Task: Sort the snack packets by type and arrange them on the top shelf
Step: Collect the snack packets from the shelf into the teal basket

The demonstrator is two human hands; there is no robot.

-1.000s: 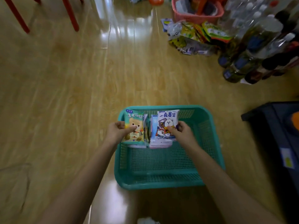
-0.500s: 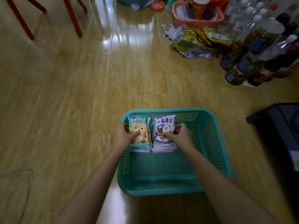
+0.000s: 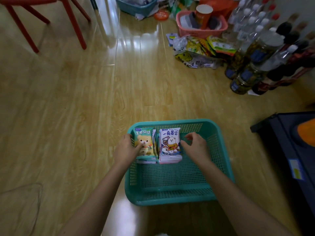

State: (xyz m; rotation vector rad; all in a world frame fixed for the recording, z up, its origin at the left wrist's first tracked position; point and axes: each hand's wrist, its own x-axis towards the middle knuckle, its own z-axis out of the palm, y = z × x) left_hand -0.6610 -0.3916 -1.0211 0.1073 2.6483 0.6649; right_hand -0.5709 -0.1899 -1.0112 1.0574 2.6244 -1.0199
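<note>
Teal basket (image 3: 219, 150) on the floor. Two stacks sit side by side in its far-left corner, apparently grouped by type: bear packets (image 3: 144, 143) and blue-white packets (image 3: 170, 143). Left hand (image 3: 126, 149) pinches the bear stack, thumb on front, likely squaring it. Right hand (image 3: 196, 147) is loosely curled beside the other stack, seemingly gripping nothing.

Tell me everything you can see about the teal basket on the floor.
The teal plastic basket is rectangular with rounded corners, a smooth rim and perforated walls and bottom. It sits upright on the glossy wooden floor. Two stacks of snack packets sit at its far-left end: a yellow bear-print stack and a white-and-blue stack. The left hand grips the yellow stack by the left wall; the right hand hovers inside, fingers loosely curled beside the white-and-blue stack.
</note>
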